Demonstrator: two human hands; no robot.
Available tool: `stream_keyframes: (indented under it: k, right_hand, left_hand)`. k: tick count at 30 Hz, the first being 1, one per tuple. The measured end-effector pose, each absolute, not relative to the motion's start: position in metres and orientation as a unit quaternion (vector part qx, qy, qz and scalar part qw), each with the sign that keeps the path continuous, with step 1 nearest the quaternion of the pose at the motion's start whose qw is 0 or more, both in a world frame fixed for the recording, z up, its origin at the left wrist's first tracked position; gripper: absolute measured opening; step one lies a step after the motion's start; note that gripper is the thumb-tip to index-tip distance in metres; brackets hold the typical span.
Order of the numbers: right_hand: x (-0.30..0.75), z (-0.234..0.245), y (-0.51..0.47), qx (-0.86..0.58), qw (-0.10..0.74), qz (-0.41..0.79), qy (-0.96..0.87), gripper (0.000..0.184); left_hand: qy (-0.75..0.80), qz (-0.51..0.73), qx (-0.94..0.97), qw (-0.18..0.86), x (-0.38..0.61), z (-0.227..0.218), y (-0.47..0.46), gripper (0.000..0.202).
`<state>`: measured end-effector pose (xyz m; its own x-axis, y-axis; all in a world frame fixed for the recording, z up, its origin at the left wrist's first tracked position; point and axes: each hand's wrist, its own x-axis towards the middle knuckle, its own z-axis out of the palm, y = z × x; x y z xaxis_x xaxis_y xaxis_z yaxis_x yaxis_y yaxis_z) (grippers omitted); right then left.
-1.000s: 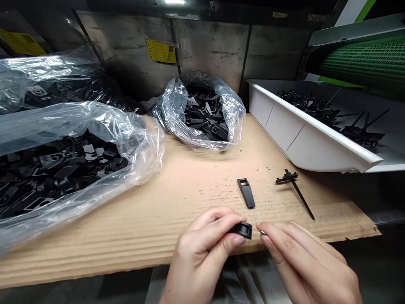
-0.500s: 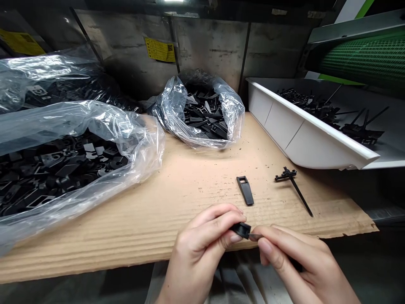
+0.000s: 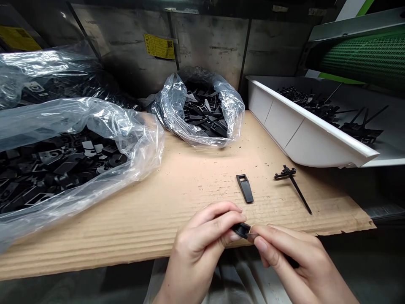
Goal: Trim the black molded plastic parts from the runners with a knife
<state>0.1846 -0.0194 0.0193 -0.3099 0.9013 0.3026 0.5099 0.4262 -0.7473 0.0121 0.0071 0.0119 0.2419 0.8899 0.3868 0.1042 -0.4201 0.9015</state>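
Note:
My left hand [image 3: 202, 249] pinches a small black plastic part [image 3: 241, 229] between thumb and forefinger, just past the near edge of the cardboard sheet [image 3: 177, 198]. My right hand [image 3: 294, 261] meets it from the right, its fingertips pinched on a thin metal piece [image 3: 252, 234] pressed against the part's end. On the cardboard beyond my hands lie a flat black clip [image 3: 244, 188] and a black tie with a cross-shaped head [image 3: 292, 183].
A large clear bag of black parts [image 3: 63, 156] fills the left. A smaller open bag of black parts [image 3: 202, 112] sits at the back centre. A white tray [image 3: 303, 131] with several black ties stands at the right, under a green belt [image 3: 363, 59].
My right hand has closed in leftward until its fingertips touch the black part held by my left hand. The view has shifted slightly.

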Motion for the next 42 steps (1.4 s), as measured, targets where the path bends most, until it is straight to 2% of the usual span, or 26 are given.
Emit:
stream_keyframes:
  k: [2,6,9,12,13,16,17,19,27,32,35,38,40,42]
  right_hand:
    - [0.186,0.021,-0.017,-0.47,0.343,0.342,-0.738,0.019]
    - [0.189,0.027,-0.009,-0.434,0.237,0.63,-0.599,0.032]
    - [0.191,0.031,-0.009,-0.39,0.194,0.73,-0.527,0.034]
    - [0.193,0.031,-0.015,-0.441,0.258,0.691,-0.512,0.03]
    - [0.193,0.03,-0.016,-0.483,0.303,0.628,-0.53,0.027]
    - [0.192,0.023,-0.019,-0.551,0.419,0.342,-0.635,0.013]
    - [0.192,0.021,-0.019,-0.538,0.429,0.274,-0.672,0.011]
    - [0.191,0.018,-0.02,-0.499,0.41,0.226,-0.73,0.012]
    - [0.19,0.02,-0.022,-0.52,0.332,0.278,-0.736,0.019]
    - [0.196,0.027,-0.011,-0.504,0.247,0.438,-0.702,0.035]
    - [0.203,0.035,-0.003,-0.482,0.217,0.533,-0.661,0.032]
    - [0.207,0.043,0.002,-0.432,0.121,0.622,-0.641,0.027]
    - [0.207,0.047,0.002,-0.406,0.077,0.639,-0.649,0.023]
    - [0.208,0.047,-0.002,-0.41,0.09,0.627,-0.656,0.021]
  left_hand:
    - [0.36,0.493,0.683,0.401,0.012,0.014,0.007,0.027]
    - [0.354,0.49,0.69,0.397,0.013,0.014,0.006,0.025]
    - [0.364,0.489,0.696,0.38,0.013,0.013,0.006,0.027]
    - [0.379,0.485,0.7,0.363,0.012,0.012,0.006,0.026]
    - [0.381,0.485,0.705,0.352,0.012,0.011,0.006,0.025]
    - [0.367,0.487,0.733,0.302,0.012,0.009,0.005,0.026]
    - [0.361,0.486,0.743,0.286,0.012,0.007,0.004,0.027]
    - [0.348,0.484,0.761,0.257,0.012,0.004,0.004,0.029]
    - [0.338,0.466,0.792,0.202,0.011,-0.007,0.003,0.032]
    - [0.331,0.457,0.804,0.186,0.01,-0.007,0.0,0.033]
    - [0.321,0.453,0.808,0.199,0.009,-0.006,0.001,0.034]
    - [0.323,0.453,0.803,0.213,0.009,-0.005,0.002,0.035]
    - [0.328,0.459,0.797,0.217,0.01,-0.005,0.002,0.036]
    - [0.33,0.462,0.793,0.221,0.01,-0.005,0.003,0.037]
